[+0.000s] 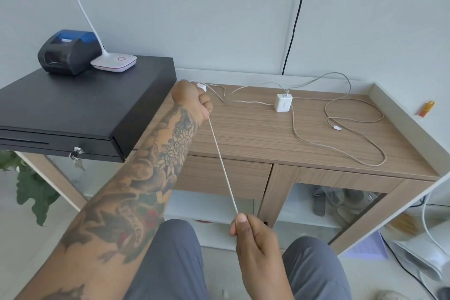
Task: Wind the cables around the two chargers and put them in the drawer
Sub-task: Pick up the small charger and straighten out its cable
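Holding a small white charger [201,86] in curled fingers, the left hand [192,102] is up over the back left part of the worktop [243,134], right next to the black cash box [80,105]. Only a bit of that charger peeks out past the hand. Its thin white cable [222,165] runs from the left hand down to the right hand [253,238], which pinches it between thumb and fingers, low in front of the drawer [224,175]. The cable is pulled straight and tight between the two hands. It looks light and bendy, so it should wrap easily, but it may spring loose if nobody keeps hold of it. A good way is to keep the charger block firm in one hand and let the cable slide through a soft pinch in the other. The second charger [283,102] stands on the worktop, well apart from the hands, with its long gray cable [353,114] lying in loose loops to the right. That block looks hard and easy to grab by its flat sides. Its cable is floppy and could tangle, so taking it near the block looks best. The drawer under the worktop looks shut.
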